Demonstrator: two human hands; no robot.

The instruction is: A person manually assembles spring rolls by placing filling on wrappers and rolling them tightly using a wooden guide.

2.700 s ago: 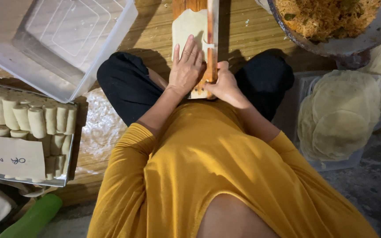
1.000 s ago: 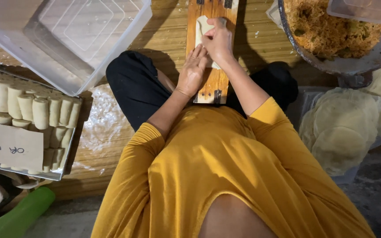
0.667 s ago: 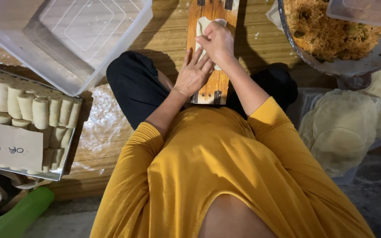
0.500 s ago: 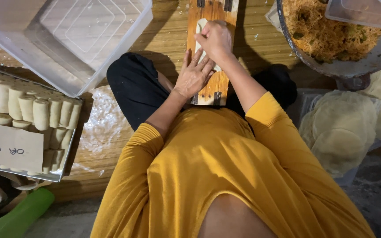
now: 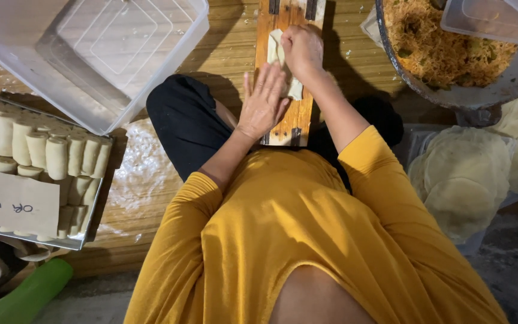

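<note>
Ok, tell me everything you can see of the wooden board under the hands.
The wooden board is a narrow, orange-brown plank lying flat on the wood floor between the person's knees, running away from the body. Dark metal fittings show at its far and near ends. A pale dough wrapper lies on it. The left hand rests flat on it, fingers spread; the right hand, curled closed, presses on the wrapper. Its far end is cut off by the frame.

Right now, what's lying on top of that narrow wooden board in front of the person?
A pale dough wrapper lies on the wooden board. The right hand is closed over its top; the left hand lies flat just below. Whatever the hands cover is hidden.
</note>
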